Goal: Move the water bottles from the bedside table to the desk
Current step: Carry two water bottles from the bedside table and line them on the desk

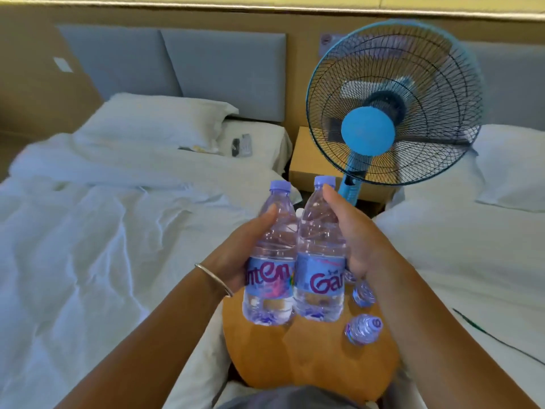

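Note:
I hold two clear water bottles with blue labels and pale caps upright above a round wooden bedside table (265,361). My left hand (236,255) grips the left bottle (272,261) around its middle. My right hand (354,240) grips the right bottle (320,261), thumb near its neck. The two bottles touch side by side. Two more bottles stand on the table at the right: one (363,329) seen from above, another (364,293) partly hidden behind my right wrist.
A bed with a rumpled white duvet (103,231) lies to the left, another bed (477,255) to the right. A blue standing fan (392,113) rises just beyond the bottles, in front of a wooden nightstand (309,163). A dark cable (486,332) crosses the right bed.

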